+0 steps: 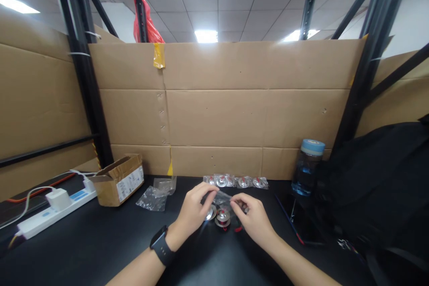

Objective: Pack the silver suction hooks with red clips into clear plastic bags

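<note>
My left hand and my right hand meet over the black table, each pinching an edge of a small clear plastic bag. Just below the bag lies a shiny metal disc-shaped part with red on it. A second round metal part sits beside it, partly behind my left fingers. Near my right fingertips a small red piece shows on the table. Beyond my hands, several similar metal parts in clear bags lie in a row against the cardboard.
At left stand an open cardboard box and a white power strip, with crumpled clear bags beside the box. At right are a blue-lidded bottle, a dark phone-like slab and a black backpack. A cardboard wall closes the back.
</note>
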A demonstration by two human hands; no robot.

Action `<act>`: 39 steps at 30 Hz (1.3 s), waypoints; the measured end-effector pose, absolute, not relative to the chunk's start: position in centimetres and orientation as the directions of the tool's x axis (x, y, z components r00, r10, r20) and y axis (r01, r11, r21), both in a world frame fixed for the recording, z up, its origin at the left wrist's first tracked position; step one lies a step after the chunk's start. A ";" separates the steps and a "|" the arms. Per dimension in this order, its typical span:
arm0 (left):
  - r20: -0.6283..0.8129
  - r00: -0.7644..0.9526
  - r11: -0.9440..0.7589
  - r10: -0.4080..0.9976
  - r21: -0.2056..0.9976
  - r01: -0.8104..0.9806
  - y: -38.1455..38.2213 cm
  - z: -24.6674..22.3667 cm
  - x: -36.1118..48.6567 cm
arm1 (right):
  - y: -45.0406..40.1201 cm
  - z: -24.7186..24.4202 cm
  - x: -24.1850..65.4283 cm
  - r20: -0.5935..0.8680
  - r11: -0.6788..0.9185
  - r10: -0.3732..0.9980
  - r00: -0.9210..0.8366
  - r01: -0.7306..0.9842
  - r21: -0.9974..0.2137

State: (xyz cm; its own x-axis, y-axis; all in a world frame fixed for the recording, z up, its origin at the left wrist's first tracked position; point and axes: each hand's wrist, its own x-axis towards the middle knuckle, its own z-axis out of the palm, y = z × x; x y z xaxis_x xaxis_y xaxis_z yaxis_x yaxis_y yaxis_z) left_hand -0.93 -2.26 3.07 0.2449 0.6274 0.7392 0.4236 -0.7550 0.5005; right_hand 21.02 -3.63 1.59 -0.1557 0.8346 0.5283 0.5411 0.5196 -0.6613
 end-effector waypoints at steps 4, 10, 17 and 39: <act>0.616 0.318 -0.693 0.721 0.643 0.325 -2.4 2.8 -0.7 | -3.7 2.0 21.4 0.526 0.517 0.841 -0.124 0.470 -0.716; 0.528 0.283 -0.586 0.801 0.788 0.188 -2.0 2.4 -0.6 | -3.9 1.8 21.3 0.507 0.533 0.844 -0.175 0.387 -0.753; 0.532 -0.026 -0.532 0.847 0.845 -0.051 -0.4 2.8 -1.8 | -4.7 1.9 21.0 0.474 0.559 0.822 -0.316 0.289 -0.777; 0.185 -0.228 0.210 0.956 0.112 0.971 3.9 1.3 -14.9 | -5.5 2.5 21.8 0.130 0.681 0.687 -0.714 0.572 -0.458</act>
State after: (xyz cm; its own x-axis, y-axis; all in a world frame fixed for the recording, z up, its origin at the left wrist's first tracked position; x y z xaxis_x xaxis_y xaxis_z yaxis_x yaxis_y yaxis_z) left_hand -14.95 3.93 1.26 -0.2284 0.9558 0.1853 0.9712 0.2104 0.1117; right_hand 21.80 -5.50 2.47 -0.7144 0.6875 0.1303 0.5717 0.6809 -0.4578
